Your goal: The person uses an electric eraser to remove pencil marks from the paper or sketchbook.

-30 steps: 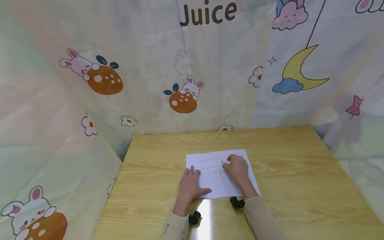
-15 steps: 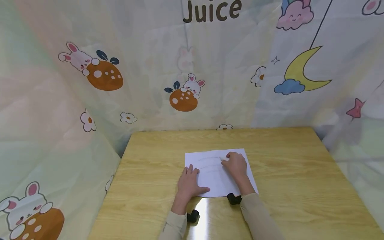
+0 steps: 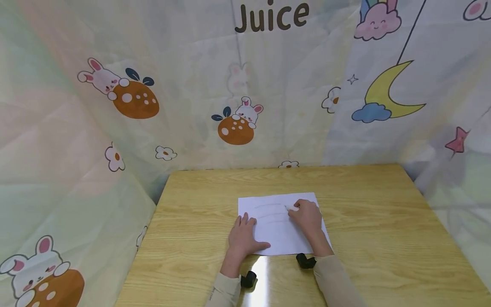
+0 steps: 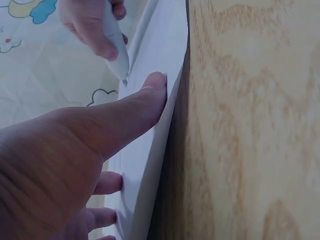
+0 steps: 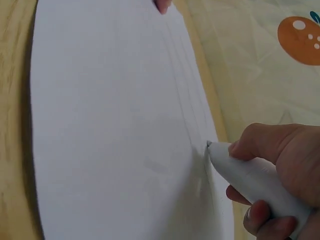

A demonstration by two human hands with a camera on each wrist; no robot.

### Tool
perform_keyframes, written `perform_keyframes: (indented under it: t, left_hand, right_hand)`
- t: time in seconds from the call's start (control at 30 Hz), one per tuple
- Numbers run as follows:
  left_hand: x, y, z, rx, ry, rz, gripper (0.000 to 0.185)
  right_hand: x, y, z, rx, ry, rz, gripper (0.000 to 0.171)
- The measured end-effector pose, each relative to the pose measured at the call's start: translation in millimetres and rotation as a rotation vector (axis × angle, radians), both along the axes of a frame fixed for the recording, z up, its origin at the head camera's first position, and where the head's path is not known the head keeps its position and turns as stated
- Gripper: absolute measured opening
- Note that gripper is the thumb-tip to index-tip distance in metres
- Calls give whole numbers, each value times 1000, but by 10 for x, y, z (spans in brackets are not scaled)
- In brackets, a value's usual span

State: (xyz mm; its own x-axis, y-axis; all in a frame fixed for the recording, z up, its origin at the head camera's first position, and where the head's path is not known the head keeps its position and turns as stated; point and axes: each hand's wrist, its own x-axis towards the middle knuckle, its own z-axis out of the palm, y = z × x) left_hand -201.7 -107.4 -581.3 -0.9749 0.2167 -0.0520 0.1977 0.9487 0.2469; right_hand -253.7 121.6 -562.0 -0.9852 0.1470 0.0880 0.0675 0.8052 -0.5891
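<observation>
Right hand point(image 5: 280, 175) gripping white pen point(image 5: 245, 172), tip on paper point(image 5: 110, 130) only in wrist view; left hand point(image 3: 242, 238) flat.

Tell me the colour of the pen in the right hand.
White: the slim white pen, gripped by the right hand, shows best in the right wrist view.

A light wooden table point(image 3: 383, 238) with a visible grain is set against a pale printed fabric backdrop point(image 3: 192, 85), which is hung behind it and along both its sides. Above the table's far edge, the brown word "Juice" point(image 3: 271, 17) and rabbits with orange fruits point(image 3: 235, 123) are printed, with a yellow moon point(image 3: 385, 91) up to the right. A bright glare point(image 3: 261, 277) is cast on the table's near edge.
</observation>
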Motion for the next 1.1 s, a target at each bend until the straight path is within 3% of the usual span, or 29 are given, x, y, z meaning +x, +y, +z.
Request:
perform_keyframes:
  t: [0.1,0.3,0.7,1.1]
  left_hand:
    - [15,1,-12,5,-3,-3,95]
    - [25,2,-29,3,3,5,95]
    - [16,19,-17,12,31,-5,93]
    - [28,12,-5,-22,10,-2,94]
  right_hand:
    - [37,17,-59,-17,32,-33,21]
    - [21,-21,-88,-25,34,9,24]
    - [33,56,-102,-48,88,-75,23]
    - [-51,-157,-123,-38,26,22,25]
